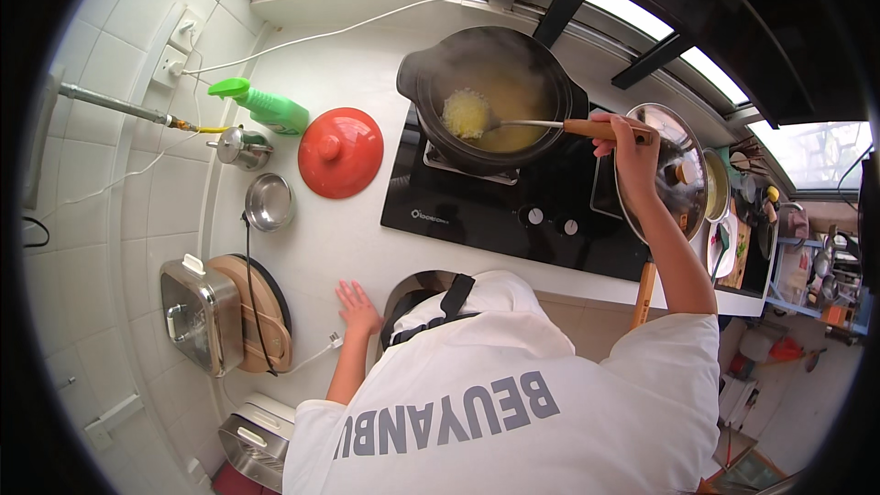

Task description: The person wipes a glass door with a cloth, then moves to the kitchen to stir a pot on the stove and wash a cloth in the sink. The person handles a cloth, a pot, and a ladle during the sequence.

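My right hand [634, 151] grips the brown wooden handle of a metal ladle [533, 124]. The ladle's bowl is inside a dark two-handled casserole pot [576, 93], heaped with pale yellow, grainy food [467, 113]. Steam rises from the yellowish liquid [526, 89] around it. The pot stands on the left burner of a black glass gas hob [474, 210]. My left hand [359, 308] rests on the white counter [330, 237], fingers spread and holding nothing. Beyond it on the counter lies a domed red lid [340, 152].
A green spray bottle [271, 108], a lidded steel pot [244, 148] and a steel bowl [269, 202] line the left wall. Cutting boards [258, 309] lean by a steel box appliance [199, 316]. A glass lid [670, 179] is right of my forearm. A white cable [364, 22] crosses behind.
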Demonstrator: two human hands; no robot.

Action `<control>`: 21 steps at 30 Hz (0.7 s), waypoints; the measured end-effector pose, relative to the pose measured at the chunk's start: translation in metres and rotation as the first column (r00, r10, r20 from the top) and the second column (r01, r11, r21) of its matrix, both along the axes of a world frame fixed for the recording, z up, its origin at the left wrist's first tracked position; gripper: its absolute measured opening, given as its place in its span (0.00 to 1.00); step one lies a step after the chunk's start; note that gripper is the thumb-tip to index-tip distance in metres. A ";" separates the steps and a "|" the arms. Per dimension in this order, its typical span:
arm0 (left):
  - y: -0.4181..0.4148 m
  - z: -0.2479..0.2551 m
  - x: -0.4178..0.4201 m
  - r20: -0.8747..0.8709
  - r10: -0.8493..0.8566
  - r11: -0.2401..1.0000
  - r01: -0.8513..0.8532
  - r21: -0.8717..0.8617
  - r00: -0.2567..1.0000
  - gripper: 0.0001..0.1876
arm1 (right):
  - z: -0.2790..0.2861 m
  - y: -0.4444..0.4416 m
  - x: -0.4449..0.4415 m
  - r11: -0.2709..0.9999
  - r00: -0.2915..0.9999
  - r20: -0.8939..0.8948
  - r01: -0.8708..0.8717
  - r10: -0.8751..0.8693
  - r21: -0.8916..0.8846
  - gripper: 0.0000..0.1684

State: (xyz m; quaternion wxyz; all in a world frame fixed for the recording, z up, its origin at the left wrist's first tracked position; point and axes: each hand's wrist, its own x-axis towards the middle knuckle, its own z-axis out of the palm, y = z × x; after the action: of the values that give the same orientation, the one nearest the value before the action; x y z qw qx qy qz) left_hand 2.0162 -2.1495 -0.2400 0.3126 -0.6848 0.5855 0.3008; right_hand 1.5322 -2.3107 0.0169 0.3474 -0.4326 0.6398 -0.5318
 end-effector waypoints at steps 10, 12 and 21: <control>-0.001 0.001 -0.001 0.009 -0.001 1.000 0.001 0.011 1.000 0.64 | 0.010 0.010 -0.002 0.994 0.995 -0.079 0.057 -0.064 -0.093 0.14; -0.002 0.002 -0.001 0.004 -0.004 1.000 0.004 0.014 1.000 0.64 | 0.006 0.010 -0.002 0.986 0.985 -0.173 -0.023 -0.006 -0.166 0.11; -0.002 0.000 -0.001 0.028 -0.050 0.999 0.050 0.014 0.998 0.66 | 0.008 -0.016 -0.010 0.709 0.126 -0.978 -0.704 0.168 0.031 0.22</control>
State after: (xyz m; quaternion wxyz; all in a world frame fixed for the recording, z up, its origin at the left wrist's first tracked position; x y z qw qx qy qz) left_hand 2.0154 -2.1510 -0.2396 0.3330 -0.6721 0.5959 0.2870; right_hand 1.5219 -2.3266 0.0245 -0.0635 -0.8956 0.4076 -0.1667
